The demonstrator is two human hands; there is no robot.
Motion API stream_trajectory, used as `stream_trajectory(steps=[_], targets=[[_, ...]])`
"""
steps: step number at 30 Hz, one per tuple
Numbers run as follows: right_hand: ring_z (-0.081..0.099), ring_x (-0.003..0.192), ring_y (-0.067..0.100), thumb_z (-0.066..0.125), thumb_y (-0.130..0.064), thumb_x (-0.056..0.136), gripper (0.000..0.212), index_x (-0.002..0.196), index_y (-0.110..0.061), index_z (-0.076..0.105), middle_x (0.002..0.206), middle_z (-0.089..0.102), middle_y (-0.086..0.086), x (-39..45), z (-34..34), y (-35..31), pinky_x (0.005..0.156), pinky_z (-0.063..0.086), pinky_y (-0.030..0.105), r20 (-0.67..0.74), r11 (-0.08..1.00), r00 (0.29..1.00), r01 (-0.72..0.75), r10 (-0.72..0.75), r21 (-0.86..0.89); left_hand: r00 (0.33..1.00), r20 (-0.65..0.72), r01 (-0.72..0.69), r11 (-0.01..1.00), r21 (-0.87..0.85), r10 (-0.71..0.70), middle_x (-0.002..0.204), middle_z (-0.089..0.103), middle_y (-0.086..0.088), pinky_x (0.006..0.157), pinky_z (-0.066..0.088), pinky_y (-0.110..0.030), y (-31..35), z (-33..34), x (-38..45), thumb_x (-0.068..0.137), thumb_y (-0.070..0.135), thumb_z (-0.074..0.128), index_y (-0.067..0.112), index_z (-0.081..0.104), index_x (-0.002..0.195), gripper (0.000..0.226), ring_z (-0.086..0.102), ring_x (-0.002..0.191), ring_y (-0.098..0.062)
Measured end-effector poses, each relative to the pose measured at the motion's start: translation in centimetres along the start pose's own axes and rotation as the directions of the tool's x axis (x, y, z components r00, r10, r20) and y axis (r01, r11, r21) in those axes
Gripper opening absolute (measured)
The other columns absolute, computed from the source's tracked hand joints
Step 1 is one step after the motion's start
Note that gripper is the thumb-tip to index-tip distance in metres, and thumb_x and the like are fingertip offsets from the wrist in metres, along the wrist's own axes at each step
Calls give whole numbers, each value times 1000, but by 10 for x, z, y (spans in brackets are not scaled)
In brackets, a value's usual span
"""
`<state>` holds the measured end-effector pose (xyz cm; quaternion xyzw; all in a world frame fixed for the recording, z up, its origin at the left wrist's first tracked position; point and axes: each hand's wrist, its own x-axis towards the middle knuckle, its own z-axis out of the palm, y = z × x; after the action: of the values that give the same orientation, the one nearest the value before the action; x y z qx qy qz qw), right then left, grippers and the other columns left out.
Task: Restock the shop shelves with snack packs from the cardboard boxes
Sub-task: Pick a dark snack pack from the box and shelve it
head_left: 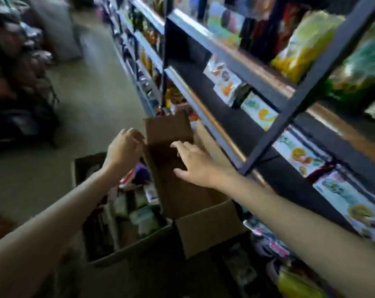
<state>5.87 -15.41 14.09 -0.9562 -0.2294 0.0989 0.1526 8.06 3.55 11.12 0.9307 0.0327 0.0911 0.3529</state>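
Cardboard boxes (182,190) stand on the aisle floor (100,87) beside shelves (236,61).

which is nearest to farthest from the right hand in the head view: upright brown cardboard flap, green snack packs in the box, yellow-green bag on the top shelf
1. Upright brown cardboard flap, at the right hand's fingertips.
2. Green snack packs, below-left inside the open cardboard box.
3. Yellow-green bag, high right on the top shelf.
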Motion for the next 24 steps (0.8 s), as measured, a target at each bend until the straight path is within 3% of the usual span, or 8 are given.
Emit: stream_trajectory(steps=[5, 9, 14, 18, 19, 21, 23, 24], targets=[[36, 126, 35, 57, -25, 90, 60, 140, -7, 29, 134, 39, 18, 81, 140, -37, 103, 36, 44, 371, 998, 928, 13, -36, 63, 918, 128, 361, 925, 116, -374, 113, 59, -18, 85, 42, -36, -142, 13, -34, 87, 7, 50, 2, 59, 108, 23, 55, 105, -34], [40, 123, 36, 58, -25, 89, 49, 130, -5, 39, 131, 41, 18, 132, 239, -35, 98, 40, 41, 560, 983, 824, -159, 81, 92, 837, 146, 513, 849, 123, -527, 109, 61, -16, 86, 46, -36, -211, 32, -52, 87, 5, 49, 6, 62, 106, 23, 57, 102, -32], [48, 119, 33, 65, -35, 86, 55, 125, -2, 44, 129, 50, 18, 175, 334, -31, 97, 43, 41, 669, 902, 726, -383, 159, 201, 824, 104, 532, 823, 198, -558, 99, 58, -12, 79, 40, -31, -272, 47, -56, 88, 7, 50, 5, 62, 102, 19, 57, 95, -29], [28, 137, 32, 70, -38, 82, 90, 146, -2, 17, 149, 29, 18, 183, 400, -48, 111, 30, 41, 755, 683, 622, -644, 207, 343, 836, 83, 515, 827, 226, -543, 94, 56, -7, 76, 43, -32, -306, 56, -67, 88, 6, 49, 6, 61, 100, 17, 57, 91, -26], [26, 138, 32, 69, -37, 82, 88, 146, -5, 17, 149, 27, 18, 181, 415, -55, 111, 28, 41, 714, 650, 648, -668, 267, 363, 835, 83, 518, 827, 219, -545, 94, 56, -5, 76, 45, -33, -313, 60, -70, 89, 7, 48, 7, 61, 100, 17, 57, 90, -25], [30, 132, 34, 68, -34, 83, 70, 139, -11, 32, 143, 28, 17, 175, 434, -65, 107, 31, 42, 503, 716, 754, -618, 423, 324, 831, 90, 525, 828, 197, -548, 93, 53, -2, 75, 47, -33, -320, 67, -76, 90, 7, 47, 7, 60, 101, 17, 56, 88, -22], [35, 123, 32, 67, -34, 82, 59, 131, -14, 40, 134, 32, 13, 170, 439, -77, 100, 34, 42, 332, 835, 844, -505, 423, 220, 827, 92, 536, 828, 163, -554, 95, 53, -2, 74, 45, -31, -321, 72, -79, 91, 7, 47, 7, 60, 102, 17, 54, 89, -20], [36, 122, 31, 66, -34, 83, 58, 130, -13, 40, 132, 34, 12, 169, 441, -83, 100, 33, 42, 333, 858, 861, -466, 384, 215, 820, 99, 547, 823, 153, -563, 96, 52, -1, 74, 43, -29, -321, 75, -79, 91, 8, 47, 8, 59, 104, 17, 53, 92, -19]])
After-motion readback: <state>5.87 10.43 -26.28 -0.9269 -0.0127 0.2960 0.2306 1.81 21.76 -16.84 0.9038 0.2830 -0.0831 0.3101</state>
